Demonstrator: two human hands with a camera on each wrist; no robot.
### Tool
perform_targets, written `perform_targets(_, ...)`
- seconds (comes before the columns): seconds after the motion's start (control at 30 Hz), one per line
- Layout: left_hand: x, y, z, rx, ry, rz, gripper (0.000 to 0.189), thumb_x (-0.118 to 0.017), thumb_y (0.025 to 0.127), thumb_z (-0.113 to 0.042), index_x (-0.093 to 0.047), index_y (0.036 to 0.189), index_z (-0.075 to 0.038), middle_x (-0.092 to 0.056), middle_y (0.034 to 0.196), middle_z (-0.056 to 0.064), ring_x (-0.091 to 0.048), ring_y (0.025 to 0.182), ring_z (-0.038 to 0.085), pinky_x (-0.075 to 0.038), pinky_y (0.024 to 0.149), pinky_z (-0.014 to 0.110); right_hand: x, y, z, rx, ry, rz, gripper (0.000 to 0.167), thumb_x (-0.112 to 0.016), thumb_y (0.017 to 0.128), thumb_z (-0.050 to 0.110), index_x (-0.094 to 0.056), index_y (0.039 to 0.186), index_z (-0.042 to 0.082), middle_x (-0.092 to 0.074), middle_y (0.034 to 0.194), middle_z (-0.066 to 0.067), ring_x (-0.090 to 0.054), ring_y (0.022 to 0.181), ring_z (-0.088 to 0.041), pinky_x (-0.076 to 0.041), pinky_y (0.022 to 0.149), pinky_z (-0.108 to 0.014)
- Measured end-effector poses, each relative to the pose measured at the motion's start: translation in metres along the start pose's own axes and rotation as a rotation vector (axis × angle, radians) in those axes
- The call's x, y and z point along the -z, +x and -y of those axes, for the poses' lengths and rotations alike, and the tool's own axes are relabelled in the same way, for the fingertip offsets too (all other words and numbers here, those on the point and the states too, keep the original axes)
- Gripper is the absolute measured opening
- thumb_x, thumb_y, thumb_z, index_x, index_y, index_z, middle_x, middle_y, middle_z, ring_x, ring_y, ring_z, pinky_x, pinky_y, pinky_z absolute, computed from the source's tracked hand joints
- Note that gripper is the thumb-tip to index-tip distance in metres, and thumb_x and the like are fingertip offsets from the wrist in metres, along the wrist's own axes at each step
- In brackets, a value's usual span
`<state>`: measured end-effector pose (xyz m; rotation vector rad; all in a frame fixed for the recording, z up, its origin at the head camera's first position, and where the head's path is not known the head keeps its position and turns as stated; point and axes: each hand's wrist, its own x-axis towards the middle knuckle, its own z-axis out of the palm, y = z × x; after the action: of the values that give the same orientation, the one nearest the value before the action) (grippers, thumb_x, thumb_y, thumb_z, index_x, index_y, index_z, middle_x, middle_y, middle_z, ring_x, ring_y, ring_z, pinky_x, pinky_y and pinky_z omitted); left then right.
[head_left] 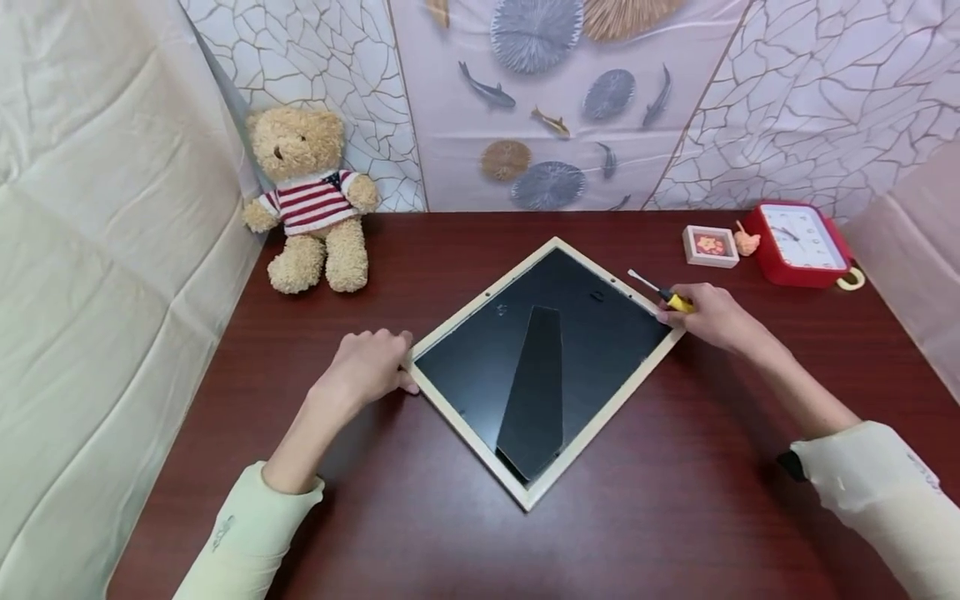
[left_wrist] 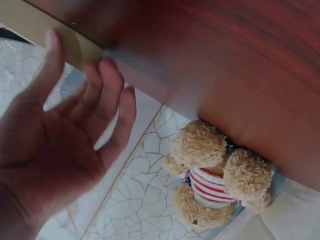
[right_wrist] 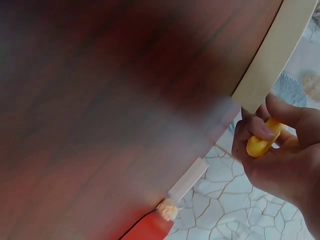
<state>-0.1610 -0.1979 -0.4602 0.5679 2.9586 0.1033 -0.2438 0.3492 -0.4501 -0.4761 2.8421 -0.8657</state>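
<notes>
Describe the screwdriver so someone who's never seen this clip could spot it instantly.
On the dark red-brown table, find the large pale-edged frame with a black back. At its right corner in the head view, the person's right grip holds the screwdriver. Unlike anything nearby, it has a yellow-and-black handle and slim silvery shaft.

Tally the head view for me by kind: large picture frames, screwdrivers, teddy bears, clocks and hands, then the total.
Large picture frame: 1
Screwdriver: 1
Teddy bear: 1
Clock: 1
Hands: 2 (left hand, right hand)
Total: 6
</notes>
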Motion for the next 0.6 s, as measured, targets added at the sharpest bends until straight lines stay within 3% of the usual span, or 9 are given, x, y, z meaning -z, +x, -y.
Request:
perform_targets(0.07, -0.005, 0.006, 0.004, 0.064, -0.007, -0.071, 0.040, -0.098, 0.079, -0.044, -0.073, 0.089, -0.015, -0.071, 0.076, 0.005, -0.072, 0.069, 0.037, -0.052, 0.054, 0.057, 0.003, -0.015, 0.014, -0.005, -0.019, -0.008, 0.015, -0.081, 0.099, 0.021, -0.072, 0.091, 0.011, -0.060, 0.073, -0.005, -0.051, 0.070, -0.021, -0.038, 0.066, -0.031)
perform_targets(0.17, -0.014, 0.018, 0.007, 0.146, -0.023, -0.121, 0.030, -0.095, 0.085, -0.033, -0.073, 0.077, -0.014, -0.067, 0.069, 0.008, -0.070, 0.065, 0.040, -0.053, 0.052, 0.056, 0.011, -0.040, 0.042, -0.024, -0.074, 0.002, 0.019, -0.081, 0.099, 0.020, -0.070, 0.090, 0.007, -0.056, 0.070, -0.003, -0.050, 0.068, -0.020, -0.036, 0.063, -0.031)
perform_targets(0.33, -0.026, 0.032, 0.006, 0.134, -0.053, -0.121, 0.034, -0.081, 0.093, -0.018, -0.061, 0.066, -0.015, -0.063, 0.068, 0.007, -0.067, 0.061, 0.036, -0.051, 0.049, 0.054, 0.015, -0.070, 0.066, -0.026, -0.129, 0.025, 0.018, -0.082, 0.099, 0.015, -0.070, 0.092, 0.004, -0.056, 0.072, 0.002, -0.050, 0.069, -0.015, -0.038, 0.061, -0.027)
perform_targets(0.4, -0.020, 0.032, 0.002, 0.108, -0.113, -0.115, 0.029, -0.077, 0.096, -0.016, -0.062, 0.071, -0.015, -0.065, 0.072, 0.008, -0.066, 0.063, 0.034, -0.052, 0.052, 0.055, 0.014, -0.079, 0.067, -0.019, -0.145, 0.029, 0.017, -0.084, 0.097, 0.014, -0.069, 0.091, 0.006, -0.055, 0.072, 0.003, -0.050, 0.067, -0.013, -0.039, 0.061, -0.026)
perform_targets(0.47, 0.000, 0.030, -0.007, 0.090, -0.228, -0.066, 0.020, -0.073, 0.101, -0.016, -0.067, 0.082, -0.013, -0.071, 0.076, 0.007, -0.071, 0.067, 0.028, -0.058, 0.063, 0.054, 0.014, -0.088, 0.068, -0.001, -0.157, 0.032, 0.017, -0.085, 0.095, 0.012, -0.070, 0.091, 0.006, -0.055, 0.072, 0.004, -0.049, 0.066, -0.011, -0.040, 0.060, -0.026)
perform_targets(0.53, 0.025, 0.025, -0.018, 0.061, -0.401, -0.007, 0.012, -0.065, 0.106, -0.009, -0.075, 0.108, -0.004, -0.077, 0.086, 0.009, -0.076, 0.073, 0.023, -0.063, 0.079, 0.052, 0.012, -0.097, 0.069, 0.017, -0.164, 0.037, 0.017, -0.087, 0.094, 0.011, -0.071, 0.091, 0.007, -0.056, 0.072, 0.005, -0.048, 0.065, -0.009, -0.041, 0.059, -0.025)
perform_targets(0.6, 0.047, 0.023, -0.027, 0.042, -0.541, 0.049, 0.029, -0.058, 0.109, -0.004, -0.071, 0.133, 0.005, -0.082, 0.101, 0.013, -0.081, 0.081, 0.019, -0.061, 0.097, 0.048, 0.010, -0.105, 0.072, 0.048, -0.173, 0.036, 0.016, -0.088, 0.092, 0.009, -0.072, 0.091, 0.007, -0.055, 0.073, 0.007, -0.047, 0.066, -0.006, -0.041, 0.059, -0.025)
